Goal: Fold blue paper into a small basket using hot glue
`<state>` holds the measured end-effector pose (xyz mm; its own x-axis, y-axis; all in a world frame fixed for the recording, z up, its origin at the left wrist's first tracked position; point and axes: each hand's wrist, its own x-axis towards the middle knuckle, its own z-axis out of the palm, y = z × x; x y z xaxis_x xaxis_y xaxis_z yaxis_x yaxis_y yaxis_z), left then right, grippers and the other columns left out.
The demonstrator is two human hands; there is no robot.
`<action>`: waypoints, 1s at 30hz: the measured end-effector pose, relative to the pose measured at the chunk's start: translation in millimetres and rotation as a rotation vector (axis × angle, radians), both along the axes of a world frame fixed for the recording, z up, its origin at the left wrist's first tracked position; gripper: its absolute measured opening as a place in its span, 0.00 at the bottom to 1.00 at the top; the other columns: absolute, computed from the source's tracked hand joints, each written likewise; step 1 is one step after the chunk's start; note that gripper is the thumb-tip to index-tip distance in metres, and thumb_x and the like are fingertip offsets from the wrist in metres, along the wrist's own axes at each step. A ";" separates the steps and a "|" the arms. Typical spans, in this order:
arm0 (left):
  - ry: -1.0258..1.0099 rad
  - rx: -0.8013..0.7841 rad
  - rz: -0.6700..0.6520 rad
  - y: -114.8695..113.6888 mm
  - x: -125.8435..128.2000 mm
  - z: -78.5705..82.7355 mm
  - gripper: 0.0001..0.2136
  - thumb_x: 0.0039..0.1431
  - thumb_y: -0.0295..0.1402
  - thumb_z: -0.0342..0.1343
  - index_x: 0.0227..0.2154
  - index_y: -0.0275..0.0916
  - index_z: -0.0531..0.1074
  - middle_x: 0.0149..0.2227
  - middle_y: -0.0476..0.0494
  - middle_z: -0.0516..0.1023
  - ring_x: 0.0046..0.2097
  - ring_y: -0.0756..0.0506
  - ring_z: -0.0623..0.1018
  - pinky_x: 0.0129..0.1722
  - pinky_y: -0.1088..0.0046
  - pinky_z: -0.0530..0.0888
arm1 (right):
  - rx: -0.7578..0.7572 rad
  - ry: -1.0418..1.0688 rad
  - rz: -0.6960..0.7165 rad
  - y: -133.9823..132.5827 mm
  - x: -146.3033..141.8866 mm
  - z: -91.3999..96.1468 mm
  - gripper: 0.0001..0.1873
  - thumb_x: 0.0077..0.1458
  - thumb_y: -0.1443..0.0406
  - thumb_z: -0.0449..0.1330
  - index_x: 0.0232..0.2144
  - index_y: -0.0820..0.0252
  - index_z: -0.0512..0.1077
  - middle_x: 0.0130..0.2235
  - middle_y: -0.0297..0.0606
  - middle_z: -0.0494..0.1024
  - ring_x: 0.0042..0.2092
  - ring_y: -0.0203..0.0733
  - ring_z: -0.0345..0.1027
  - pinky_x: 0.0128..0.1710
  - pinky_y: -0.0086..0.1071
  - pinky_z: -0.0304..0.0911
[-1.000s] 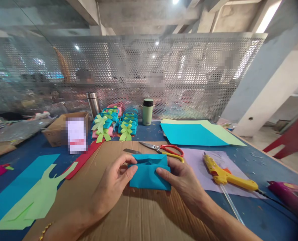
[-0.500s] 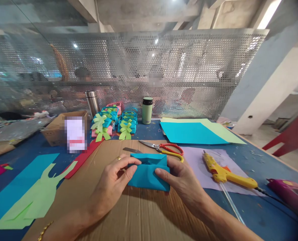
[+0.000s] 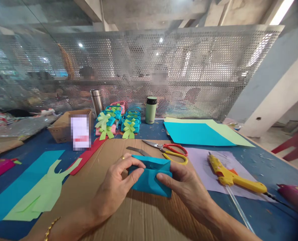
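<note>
A small folded blue paper box (image 3: 151, 182) is held between both hands above a brown cardboard sheet (image 3: 108, 221). My left hand (image 3: 117, 179) pinches the box's near wall at its upper left, thumb and index finger at the rim. On the right side, my right hand (image 3: 182, 182) grips it with the thumb on the front face and the other fingers behind. The box's opening faces up; its inside shows only in part. Just beyond the box lie scissors (image 3: 175, 149) with red and yellow handles and a flat metal blade (image 3: 137, 150).
A yellow glue gun (image 3: 229, 175) rests on lilac paper (image 3: 201, 167) at right. Blue sheets (image 3: 201, 134) lie behind it. Green cut paper (image 3: 47, 190) is at left. Finished paper baskets (image 3: 131, 125), a green tumbler (image 3: 151, 110), a steel flask (image 3: 96, 102) and a carton (image 3: 60, 127) stand at the back.
The camera view has shifted slightly left, so the scene sits further right. The left thumb and index finger have moved onto the box's rim, and the box tilts a little more.
</note>
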<state>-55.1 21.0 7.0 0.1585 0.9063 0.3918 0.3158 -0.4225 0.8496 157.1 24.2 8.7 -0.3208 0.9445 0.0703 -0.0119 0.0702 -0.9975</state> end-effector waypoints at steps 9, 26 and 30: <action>-0.150 -0.043 -0.005 -8.1 1.6 0.4 0.14 0.60 0.36 0.63 0.49 0.51 0.78 0.45 0.47 0.78 0.45 0.44 0.75 0.43 0.71 0.74 | -0.038 0.032 0.016 -2.3 -2.1 2.5 0.21 0.49 0.49 0.70 0.35 0.60 0.77 0.32 0.36 0.76 0.32 0.36 0.66 0.31 0.28 0.65; -0.741 -0.648 -0.252 -3.3 11.4 -2.0 0.13 0.59 0.40 0.63 0.41 0.37 0.80 0.37 0.42 0.83 0.39 0.44 0.79 0.38 0.71 0.73 | 0.015 -0.068 -0.003 0.5 -2.4 1.6 0.21 0.51 0.48 0.67 0.30 0.60 0.73 0.27 0.34 0.69 0.28 0.35 0.59 0.25 0.28 0.58; -0.710 -0.660 -0.183 -5.6 12.1 -2.9 0.13 0.57 0.41 0.64 0.40 0.38 0.80 0.36 0.45 0.82 0.38 0.45 0.78 0.39 0.71 0.73 | 0.040 -0.086 -0.002 -1.0 -3.9 -0.1 0.20 0.52 0.49 0.66 0.31 0.61 0.74 0.29 0.35 0.71 0.30 0.35 0.60 0.29 0.28 0.59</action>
<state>-43.0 15.4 4.1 0.2414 0.9623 -0.1254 -0.3819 0.2130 0.8993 153.2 23.2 8.6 -0.3254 0.9421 0.0804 0.0735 0.1100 -0.9912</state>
